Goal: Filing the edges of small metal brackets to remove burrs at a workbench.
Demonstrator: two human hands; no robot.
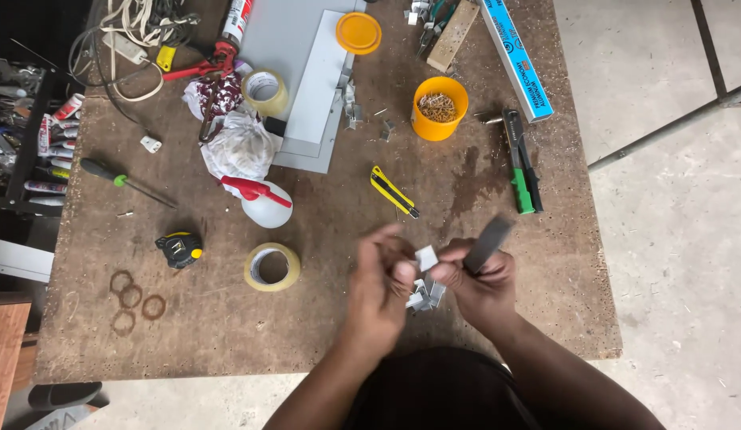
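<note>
Both hands meet over the near edge of a brown chipboard table [227,326]. My right hand [482,287] grips a short dark grey flat bar [488,243] that sticks up and away, and its thumb touches a small white metal clip [426,257]. My left hand [382,287] pinches the same clip from the left side. A small heap of similar clips [425,296] lies on the table under the hands.
On the table: a yellow utility knife [393,191], an orange cup of screws [439,107], a green-handled riveter [520,163], two tape rolls [272,266], a tape measure [179,248], a white spray bottle [263,201], grey panels [307,87] and a screwdriver [123,181].
</note>
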